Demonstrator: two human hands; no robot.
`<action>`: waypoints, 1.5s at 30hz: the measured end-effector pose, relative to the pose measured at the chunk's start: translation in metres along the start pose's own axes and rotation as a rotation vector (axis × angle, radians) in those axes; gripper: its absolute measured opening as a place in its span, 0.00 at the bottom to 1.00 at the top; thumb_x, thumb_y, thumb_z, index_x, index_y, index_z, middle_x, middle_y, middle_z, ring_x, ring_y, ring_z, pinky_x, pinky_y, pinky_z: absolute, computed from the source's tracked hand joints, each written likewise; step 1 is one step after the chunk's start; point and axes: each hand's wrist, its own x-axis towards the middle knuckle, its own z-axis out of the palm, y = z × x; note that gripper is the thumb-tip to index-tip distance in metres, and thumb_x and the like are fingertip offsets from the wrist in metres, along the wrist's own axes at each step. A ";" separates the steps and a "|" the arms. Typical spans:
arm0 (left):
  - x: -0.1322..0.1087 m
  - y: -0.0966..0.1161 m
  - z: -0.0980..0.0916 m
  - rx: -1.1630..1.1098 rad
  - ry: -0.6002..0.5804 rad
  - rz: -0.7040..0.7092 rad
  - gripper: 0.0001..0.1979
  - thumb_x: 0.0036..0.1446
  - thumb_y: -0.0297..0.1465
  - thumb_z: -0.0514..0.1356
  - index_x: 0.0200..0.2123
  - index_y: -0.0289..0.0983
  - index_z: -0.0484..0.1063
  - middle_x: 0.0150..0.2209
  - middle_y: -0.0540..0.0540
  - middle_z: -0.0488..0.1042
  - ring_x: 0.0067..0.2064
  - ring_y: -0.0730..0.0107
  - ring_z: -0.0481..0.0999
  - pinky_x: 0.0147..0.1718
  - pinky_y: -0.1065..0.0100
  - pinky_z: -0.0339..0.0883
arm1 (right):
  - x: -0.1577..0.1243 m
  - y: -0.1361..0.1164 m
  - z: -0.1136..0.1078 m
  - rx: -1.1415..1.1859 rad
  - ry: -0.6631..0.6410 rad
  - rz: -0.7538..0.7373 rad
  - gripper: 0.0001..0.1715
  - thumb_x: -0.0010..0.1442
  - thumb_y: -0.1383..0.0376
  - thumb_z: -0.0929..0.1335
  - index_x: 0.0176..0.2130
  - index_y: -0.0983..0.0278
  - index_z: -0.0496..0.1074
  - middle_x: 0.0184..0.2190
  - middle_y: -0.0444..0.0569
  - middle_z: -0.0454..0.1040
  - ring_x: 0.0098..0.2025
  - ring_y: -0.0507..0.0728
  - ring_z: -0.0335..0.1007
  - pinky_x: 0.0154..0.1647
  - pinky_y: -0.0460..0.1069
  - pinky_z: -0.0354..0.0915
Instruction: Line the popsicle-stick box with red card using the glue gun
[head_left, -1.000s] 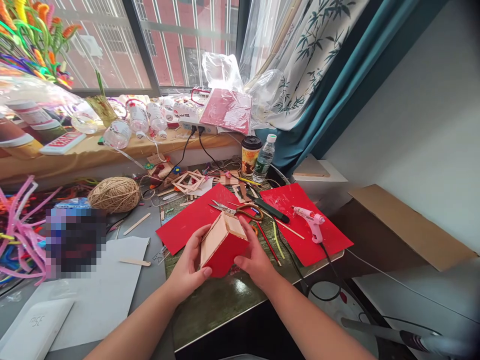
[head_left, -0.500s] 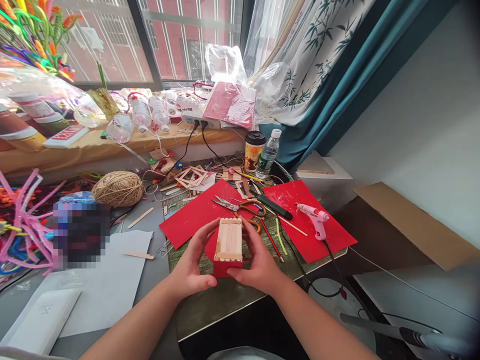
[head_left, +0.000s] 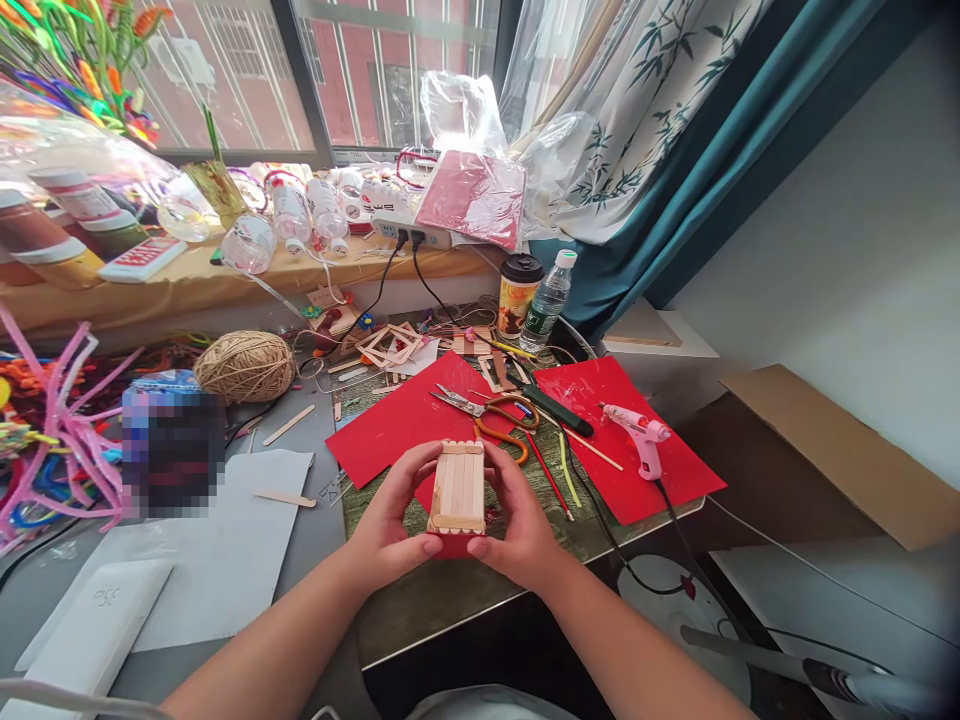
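Between my two hands is a small box of wooden craft sticks (head_left: 459, 487), its stick-covered face turned up toward me and a strip of red showing along its near lower edge. My left hand (head_left: 395, 518) grips its left side, the thumb at the near corner. On the opposite side my right hand (head_left: 521, 518) holds it the same way, fingers curled around the far right corner. Just beyond the box lie scissors with orange-brown handles (head_left: 495, 415), on a red sheet (head_left: 397, 420). The underside of the box is hidden.
A pink glue gun (head_left: 639, 438) rests on another red sheet (head_left: 675, 475) at right, its cord trailing off the table edge. A red pencil (head_left: 550, 476) lies nearer. Behind stand a paper cup (head_left: 519, 298) and a water bottle (head_left: 550, 303). A twine ball (head_left: 246, 367) sits left.
The box has tilted, so its red near side shows less and the stick face more. My left thumb has moved in against the box's near corner. The whole view has shifted slightly.
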 end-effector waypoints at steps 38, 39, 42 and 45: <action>-0.002 -0.012 -0.004 0.497 0.006 0.483 0.61 0.43 0.50 0.79 0.75 0.41 0.57 0.67 0.32 0.70 0.66 0.40 0.73 0.65 0.44 0.70 | -0.002 0.005 -0.010 -0.279 -0.108 -0.299 0.73 0.43 0.52 0.82 0.76 0.56 0.50 0.68 0.60 0.60 0.70 0.78 0.62 0.72 0.72 0.61; -0.003 -0.012 -0.004 0.496 0.006 0.481 0.61 0.42 0.49 0.79 0.75 0.41 0.58 0.67 0.31 0.70 0.66 0.40 0.73 0.65 0.44 0.70 | -0.002 0.006 -0.009 -0.272 -0.107 -0.301 0.72 0.43 0.52 0.81 0.76 0.56 0.50 0.68 0.60 0.60 0.70 0.78 0.62 0.72 0.72 0.61; -0.003 -0.011 -0.003 0.485 0.012 0.472 0.60 0.42 0.47 0.80 0.74 0.40 0.59 0.67 0.31 0.69 0.67 0.40 0.72 0.65 0.44 0.69 | -0.003 0.007 -0.007 -0.259 -0.100 -0.293 0.71 0.44 0.52 0.80 0.77 0.56 0.50 0.69 0.59 0.60 0.70 0.78 0.61 0.72 0.73 0.60; -0.004 -0.012 -0.004 0.480 0.013 0.458 0.59 0.42 0.46 0.80 0.74 0.41 0.59 0.67 0.31 0.69 0.67 0.39 0.72 0.65 0.43 0.69 | -0.003 0.008 -0.006 -0.264 -0.100 -0.284 0.71 0.45 0.51 0.80 0.77 0.56 0.49 0.70 0.59 0.59 0.71 0.78 0.60 0.73 0.73 0.60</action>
